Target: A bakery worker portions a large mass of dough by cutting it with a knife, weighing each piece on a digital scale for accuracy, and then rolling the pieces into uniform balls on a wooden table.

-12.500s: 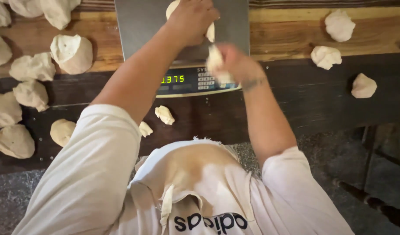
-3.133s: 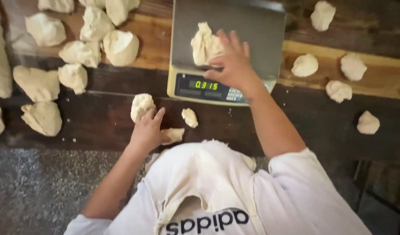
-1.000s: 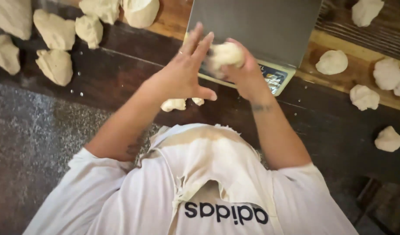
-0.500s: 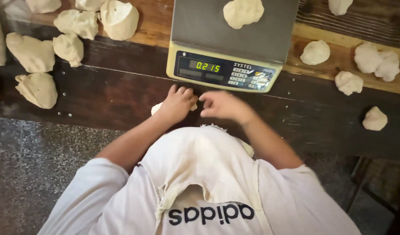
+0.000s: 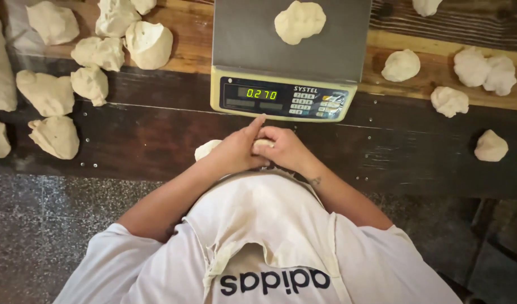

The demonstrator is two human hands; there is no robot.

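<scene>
- My left hand (image 5: 231, 153) and right hand (image 5: 285, 150) met at the near edge of the dark wooden table (image 5: 157, 132), just in front of the scale (image 5: 281, 98).
- Both hands were curled in around a small piece of dough (image 5: 263, 144); only a pale sliver of it showed between the fingers, so I couldn't tell how firmly either hand gripped it.
- My left forefinger pointed out toward the scale's front panel.
- A second small dough scrap (image 5: 206, 149) lay on the table, touching my left hand on its left side.
- On the scale's grey platform, at the far side, a dough lump (image 5: 299, 21) sat alone, well apart from my hands.
- Far left, a cluster of dough portions (image 5: 101, 53) lay packed close together across the lighter board (image 5: 191, 59) and the dark wood.
- Far right, more rounded portions (image 5: 450, 101) were spread out, one of them (image 5: 490, 146) nearer on the dark wood.
</scene>
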